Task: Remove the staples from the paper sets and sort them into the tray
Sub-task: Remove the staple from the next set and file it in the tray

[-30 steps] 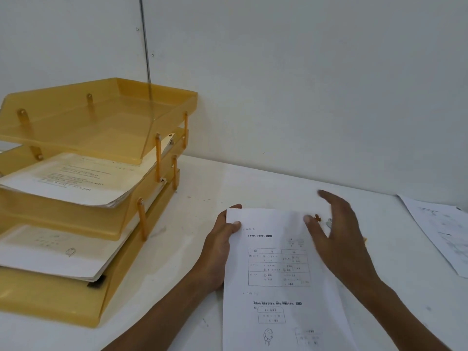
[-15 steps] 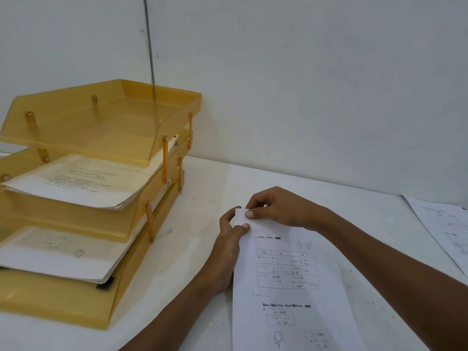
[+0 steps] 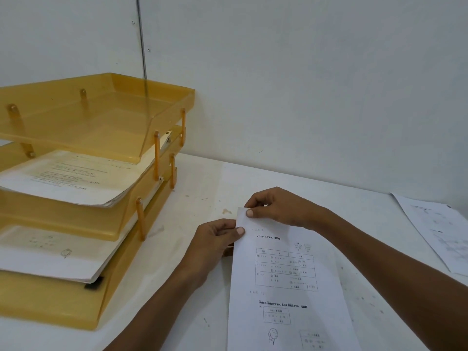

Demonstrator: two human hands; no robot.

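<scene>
— Crossing over since a second ago, the right hand [image 3: 281, 211] is pinching the far left corner of the paper set [image 3: 286, 287], right of the tray [image 3: 50, 300].
— And the left hand [image 3: 215, 241]?
— Pinching the edge just nearer, thumb lying on top.

A printed paper set [image 3: 286, 274] lies flat on the tabletop [image 3: 202, 188], its top-left corner pinched by the left grip [image 3: 215, 244] and the right grip [image 3: 278, 209]. The three-tier amber tray [image 3: 50, 300], with papers in its lower two tiers, stands left of both.
</scene>
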